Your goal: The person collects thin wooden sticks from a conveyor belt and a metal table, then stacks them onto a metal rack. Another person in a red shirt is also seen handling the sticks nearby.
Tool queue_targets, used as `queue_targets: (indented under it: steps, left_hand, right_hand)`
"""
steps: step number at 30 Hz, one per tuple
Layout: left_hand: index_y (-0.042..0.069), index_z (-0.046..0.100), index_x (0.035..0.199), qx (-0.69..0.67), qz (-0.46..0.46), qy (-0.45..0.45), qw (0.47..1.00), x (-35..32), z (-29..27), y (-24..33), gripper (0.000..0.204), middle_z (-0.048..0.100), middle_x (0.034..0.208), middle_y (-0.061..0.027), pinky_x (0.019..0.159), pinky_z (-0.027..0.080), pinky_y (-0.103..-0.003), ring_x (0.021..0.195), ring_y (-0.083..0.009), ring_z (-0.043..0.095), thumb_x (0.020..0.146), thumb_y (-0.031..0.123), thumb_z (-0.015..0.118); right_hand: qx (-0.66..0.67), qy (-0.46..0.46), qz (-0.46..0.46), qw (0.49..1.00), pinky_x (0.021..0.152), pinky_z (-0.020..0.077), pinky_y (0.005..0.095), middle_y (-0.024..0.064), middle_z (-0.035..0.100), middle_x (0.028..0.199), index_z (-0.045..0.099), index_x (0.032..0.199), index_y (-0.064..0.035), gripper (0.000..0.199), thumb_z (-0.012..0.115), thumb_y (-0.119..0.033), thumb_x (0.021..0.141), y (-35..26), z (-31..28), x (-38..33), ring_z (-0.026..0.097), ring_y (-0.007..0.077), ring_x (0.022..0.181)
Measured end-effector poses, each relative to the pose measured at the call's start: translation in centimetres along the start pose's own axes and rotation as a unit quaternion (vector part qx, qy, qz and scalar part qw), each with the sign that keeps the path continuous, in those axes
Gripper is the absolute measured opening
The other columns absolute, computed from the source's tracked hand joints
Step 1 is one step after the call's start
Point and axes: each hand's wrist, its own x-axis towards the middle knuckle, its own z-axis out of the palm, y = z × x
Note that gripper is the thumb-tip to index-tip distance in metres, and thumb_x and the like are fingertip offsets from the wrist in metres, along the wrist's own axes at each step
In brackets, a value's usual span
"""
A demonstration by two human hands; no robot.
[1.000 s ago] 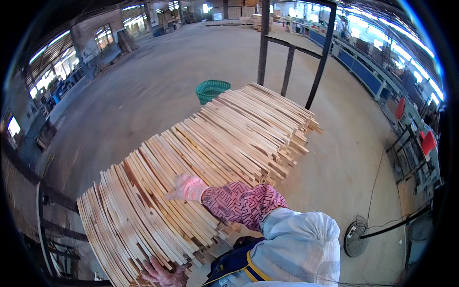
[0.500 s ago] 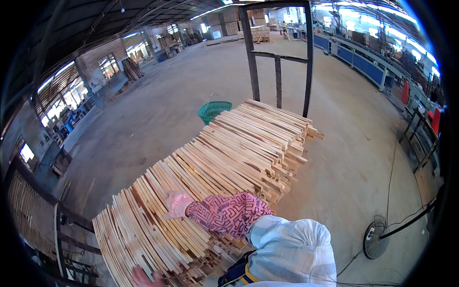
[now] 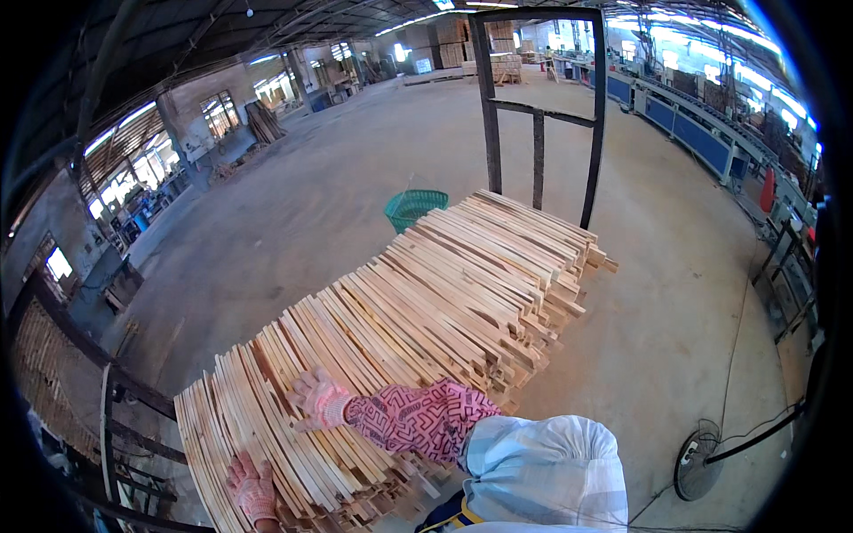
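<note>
Many long, narrow wooden strips (image 3: 391, 320) lie side by side in a wide stack in front of me, their near ends uneven. My right hand (image 3: 320, 399), in a pale pink knitted glove below a pink patterned sleeve, rests with spread fingers over the strips in the near half of the stack. Nearer the lower edge, my left hand (image 3: 251, 488) in a similar pink glove lies over the strips toward the left end, its fingers stretched out. Neither hand grips a strip.
A green basket (image 3: 416, 207) stands on the floor beyond the stack. At its far end rises a dark metal frame (image 3: 538, 111). Another dark rack (image 3: 142, 435) is at the left. A round base with a pole (image 3: 699, 465) and cables stand at the right.
My left hand has come further into view, forward onto the strips. My right hand has moved slightly down and left relative to the stack, its fingers now spread. The view has shifted a little.
</note>
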Motion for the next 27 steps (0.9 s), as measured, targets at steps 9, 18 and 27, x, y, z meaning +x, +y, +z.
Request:
queue_targets:
  steps: [9, 18, 27]
  left_hand:
    - [0.011, 0.032, 0.149, 0.062, -0.005, -0.018, 0.998, -0.7, -1.2, 1.2, 0.068, 0.034, 0.153, -0.0178, 0.112, 0.026, -0.052, 0.139, -0.0406, 0.032, 0.096, 0.052, 0.042]
    - [0.012, 0.036, 0.149, 0.023, -0.010, -0.020, 0.999, -1.5, -0.3, 1.5, 0.068, 0.032, 0.155, -0.0166, 0.116, 0.019, -0.052, 0.143, -0.0375, 0.025, 0.096, 0.056, 0.038]
    - [0.006, 0.059, 0.127, -0.141, 0.183, 0.168, 0.959, -12.1, 1.2, 0.5, 0.058, 0.055, 0.135, -0.0164, 0.114, 0.028, -0.046, 0.128, -0.0349, 0.047, 0.083, 0.043, 0.064]
  right_hand:
    - [-0.014, -0.044, 0.017, 0.999, 0.112, 0.0189, 0.0427, 0.0114, 0.040, 0.148, 0.040, 0.146, -0.0105, 0.084, 0.046, -0.069, 0.086, -0.2, -1.9, -0.5, 0.030, 0.0252, 0.139]
    - [0.022, -0.087, 0.007, 0.996, 0.112, 0.0213, 0.0440, 0.0137, 0.038, 0.151, 0.039, 0.147, -0.0102, 0.082, 0.042, -0.068, 0.089, -0.3, -2.5, -1.9, 0.031, 0.0283, 0.141]
    - [0.035, 0.004, 0.007, 0.999, 0.093, 0.0493, 0.0399, 0.0136, 0.066, 0.118, 0.064, 0.117, -0.0085, 0.038, 0.051, -0.032, 0.090, -1.5, -1.4, -3.9, 0.063, 0.0292, 0.108]
